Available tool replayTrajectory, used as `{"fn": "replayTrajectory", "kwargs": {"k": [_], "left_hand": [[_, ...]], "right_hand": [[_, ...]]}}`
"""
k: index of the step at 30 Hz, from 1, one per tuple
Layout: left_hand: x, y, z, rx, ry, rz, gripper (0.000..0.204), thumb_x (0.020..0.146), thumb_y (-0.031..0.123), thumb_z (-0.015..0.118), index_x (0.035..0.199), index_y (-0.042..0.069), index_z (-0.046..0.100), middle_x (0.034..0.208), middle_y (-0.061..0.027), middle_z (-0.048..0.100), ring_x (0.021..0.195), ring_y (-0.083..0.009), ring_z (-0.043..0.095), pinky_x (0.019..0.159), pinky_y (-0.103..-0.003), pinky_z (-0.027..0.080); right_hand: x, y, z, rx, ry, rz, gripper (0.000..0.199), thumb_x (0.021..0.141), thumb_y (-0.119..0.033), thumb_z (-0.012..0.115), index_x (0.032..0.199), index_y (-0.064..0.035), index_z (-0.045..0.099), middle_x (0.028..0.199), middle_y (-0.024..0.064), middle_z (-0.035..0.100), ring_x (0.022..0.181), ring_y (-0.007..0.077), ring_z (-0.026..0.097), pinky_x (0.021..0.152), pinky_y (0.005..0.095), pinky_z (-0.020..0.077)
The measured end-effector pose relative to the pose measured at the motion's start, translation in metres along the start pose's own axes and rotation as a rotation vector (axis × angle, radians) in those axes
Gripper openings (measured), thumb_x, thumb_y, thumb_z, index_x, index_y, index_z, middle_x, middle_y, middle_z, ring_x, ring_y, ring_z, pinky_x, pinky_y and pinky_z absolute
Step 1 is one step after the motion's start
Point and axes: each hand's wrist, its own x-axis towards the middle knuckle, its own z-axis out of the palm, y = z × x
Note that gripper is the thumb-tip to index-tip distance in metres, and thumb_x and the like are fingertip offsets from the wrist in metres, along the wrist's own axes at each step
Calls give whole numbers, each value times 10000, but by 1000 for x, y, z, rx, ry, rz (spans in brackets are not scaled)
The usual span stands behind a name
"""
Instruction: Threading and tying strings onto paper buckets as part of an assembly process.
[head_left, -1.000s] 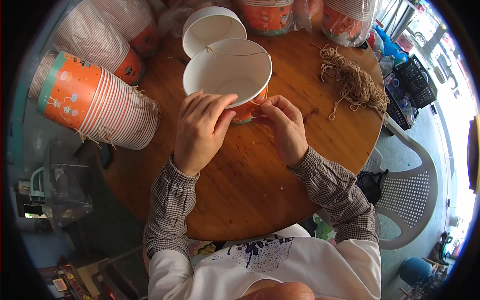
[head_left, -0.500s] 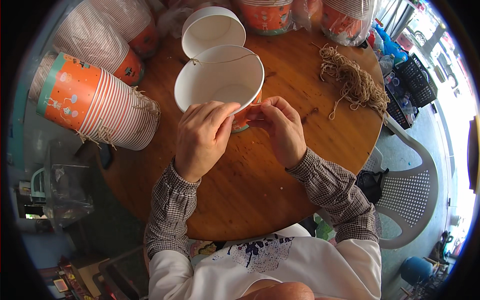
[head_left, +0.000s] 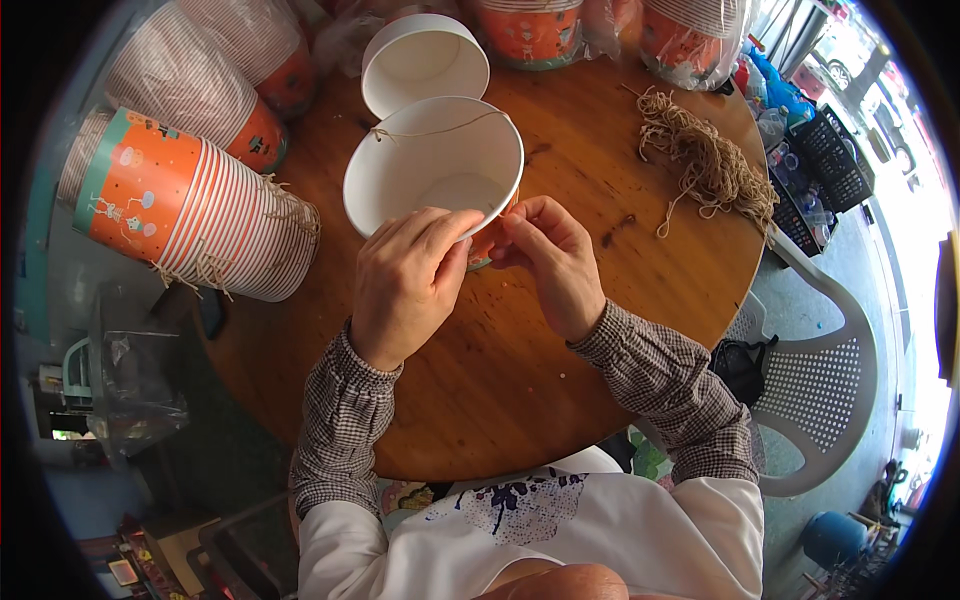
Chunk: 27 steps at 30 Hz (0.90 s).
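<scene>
Both hands pinch at the near rim of the tilted cup (head_left: 435,165); left hand (head_left: 405,285) and right hand (head_left: 550,260) have fingertips closed together on its edge; string (head_left: 440,128) spans its mouth; cup sits mid-counter (head_left: 480,380), a second cup (head_left: 425,60) just behind, twine pile (head_left: 705,160) right.
</scene>
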Motion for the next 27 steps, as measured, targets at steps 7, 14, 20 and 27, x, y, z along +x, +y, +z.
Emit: {"fn": "replayTrajectory", "kwargs": {"k": [7, 14, 20, 27], "left_hand": [[9, 4, -12, -108, -103, -102, 234, 900, 131, 616, 1122, 57, 628, 885, -105, 690, 781, -267, 652, 715, -390, 494], [33, -19, -14, -290, -419, -207, 180, 902, 103, 579, 1028, 2, 658, 864, -191, 676, 784, -340, 669, 686, -395, 522], [30, -17, -13, -276, -489, -282, 125, 890, 81, 576, 945, -8, 645, 838, -179, 672, 768, -336, 664, 667, -394, 515], [26, -13, -24, -338, -540, -11, 97, 862, 68, 591, 911, -5, 631, 845, -170, 660, 800, -353, 643, 703, -406, 506]], "right_hand": [[1, -6, 0, -110, 6, -33, 113, 971, -150, 578, 969, -37, 577, 800, 12, 621, 657, 70, 575, 590, 218, 501], [-2, -11, 6, -174, -40, -11, 137, 960, -155, 602, 949, -22, 569, 764, -4, 616, 646, 41, 558, 570, 204, 497], [4, -17, -5, -716, -132, -212, 122, 893, -106, 661, 926, -18, 584, 812, 68, 641, 669, 154, 617, 611, 288, 508], [38, -68, 3, -868, -79, -761, 159, 791, 13, 665, 943, -7, 620, 871, 105, 630, 799, 245, 642, 712, 330, 516]]}}
